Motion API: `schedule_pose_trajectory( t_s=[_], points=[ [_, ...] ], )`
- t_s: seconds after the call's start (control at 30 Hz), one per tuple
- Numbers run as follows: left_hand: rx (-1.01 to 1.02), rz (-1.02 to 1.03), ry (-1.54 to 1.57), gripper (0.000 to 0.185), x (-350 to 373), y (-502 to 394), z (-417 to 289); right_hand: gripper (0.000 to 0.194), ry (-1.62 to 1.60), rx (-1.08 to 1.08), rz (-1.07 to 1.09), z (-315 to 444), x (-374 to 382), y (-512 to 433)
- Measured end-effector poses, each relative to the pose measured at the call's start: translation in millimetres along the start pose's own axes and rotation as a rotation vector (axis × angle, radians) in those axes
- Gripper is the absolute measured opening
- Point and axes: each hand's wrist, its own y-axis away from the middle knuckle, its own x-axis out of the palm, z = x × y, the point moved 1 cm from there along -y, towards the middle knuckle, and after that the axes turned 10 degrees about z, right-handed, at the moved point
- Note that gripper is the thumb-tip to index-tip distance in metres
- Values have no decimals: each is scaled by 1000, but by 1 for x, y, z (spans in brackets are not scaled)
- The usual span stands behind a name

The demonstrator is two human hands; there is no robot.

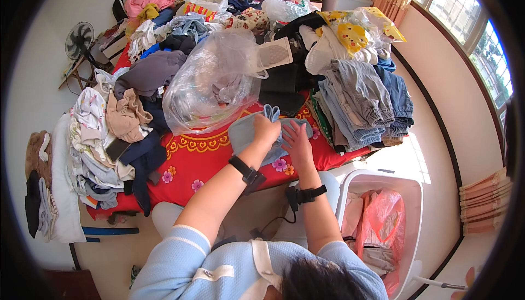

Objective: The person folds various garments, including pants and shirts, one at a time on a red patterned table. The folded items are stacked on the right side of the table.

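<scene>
Light blue denim trousers [244, 132], partly folded, lie on the red patterned bedspread [184, 173] in front of me. My left hand [267, 130] is closed around a bunched part of the denim, whose end sticks up above the fingers. Just right of it, my right hand [298, 142] has its fingers spread over the same garment; whether they touch it is hard to tell. Beyond the hands lies a large clear plastic bag [209, 82] with some clothing in it. Folded jeans and trousers [361, 95] are stacked to the right.
A heap of loose clothes [94, 144] with a dark phone [117, 149] on it covers the bed's left side. More clothes and bags [246, 19] fill the far side. A white plastic tub [416, 201] holding clothes and a red bag [383, 214] stands at the right.
</scene>
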Motion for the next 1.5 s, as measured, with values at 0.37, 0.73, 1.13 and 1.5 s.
schedule_pose_trajectory(
  t_s=[0.37,0.73,1.13,1.5],
  points=[
    [517,167,-252,51,36,38,66,41,816,-371,-309,-21,-84,-29],
    [253,38,-969,70,-3,40,80,45,1465,-643,-539,-5,-29,-14],
    [151,6,-940,67,-16,30,105,68,1622,-159,-529,-35,-64,-53],
    [-188,295,568,28,-98,27,92,67,695,84,-49,57,-51,-25]
  ],
)
